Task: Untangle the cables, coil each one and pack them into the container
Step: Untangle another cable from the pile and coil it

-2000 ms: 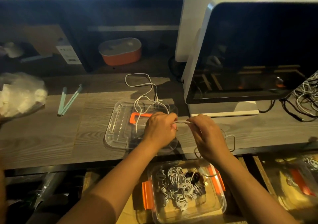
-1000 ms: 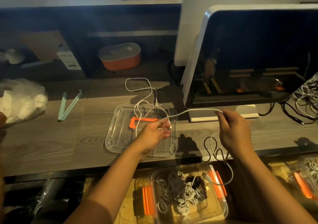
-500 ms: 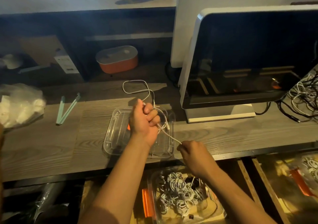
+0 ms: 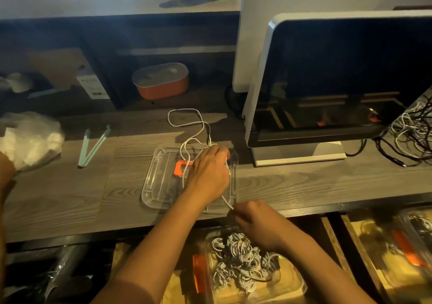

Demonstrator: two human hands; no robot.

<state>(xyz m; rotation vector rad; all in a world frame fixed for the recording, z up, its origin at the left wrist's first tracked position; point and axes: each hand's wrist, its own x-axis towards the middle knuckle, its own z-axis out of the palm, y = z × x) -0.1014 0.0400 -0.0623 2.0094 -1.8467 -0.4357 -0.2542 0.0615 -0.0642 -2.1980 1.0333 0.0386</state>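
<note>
Both hands are engaged on one white cable (image 4: 184, 123). The left hand (image 4: 208, 170) is held over the clear lid (image 4: 159, 177) on the tabletop (image 4: 70, 187), its fingers curled down around the cable. The right hand (image 4: 254, 219) is at the near edge of the tabletop and pinches the same cable between thumb and fingertips. A short, taut run of cable is seen between the two.

Change noted: a second ago the right hand was stretched out towards the monitor (image 4: 339, 74) with a long span drawn between the hands, and the left hand was only loosely closed. That span has since been taken in and the left hand has tightened.

Assessment: a turn is judged to have been laid onto the left hand, so coiling is under way. The far end is not yet gathered; loose loops lie on the tabletop beyond the lid. Packing is not begun for this cable. The container (image 4: 236, 259), below the tabletop edge, already holds coiled cables. A further tangle (image 4: 406, 130) is left untouched at the right.
</note>
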